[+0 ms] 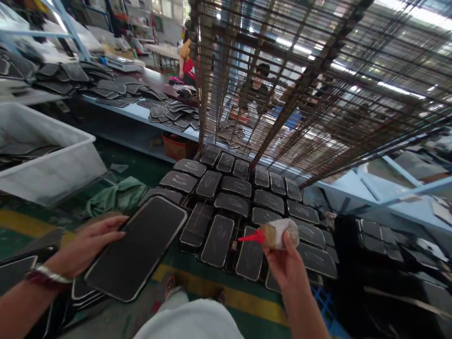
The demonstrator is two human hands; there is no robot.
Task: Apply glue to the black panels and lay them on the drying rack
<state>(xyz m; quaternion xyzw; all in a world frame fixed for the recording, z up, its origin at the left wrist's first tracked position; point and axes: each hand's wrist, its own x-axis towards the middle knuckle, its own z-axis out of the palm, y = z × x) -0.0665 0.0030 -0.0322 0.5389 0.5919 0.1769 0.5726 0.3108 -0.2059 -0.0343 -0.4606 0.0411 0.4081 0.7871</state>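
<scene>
A dark, flat pad (137,249) with rounded corners and a pale edge is tilted in front of me. My left hand (97,238) grips it by its upper left edge, and more such pads show beneath its lower end. In my right hand (287,261) is a squeeze glue bottle (278,233) with a red pointed nozzle and a whitish wrap. The nozzle points left, above several rows of dark pads (219,240) with pale squiggly marks on many of them. Whether the nozzle touches a pad, I cannot tell; it appears apart from them.
A rusty wire rack (282,89) leans over the rows of pads. On the left stand a white bin (52,165) and a green cloth (118,195). Loose pads lie on a long bench (134,110) behind. Dark stacks (379,240) are at right; people are beyond the rack.
</scene>
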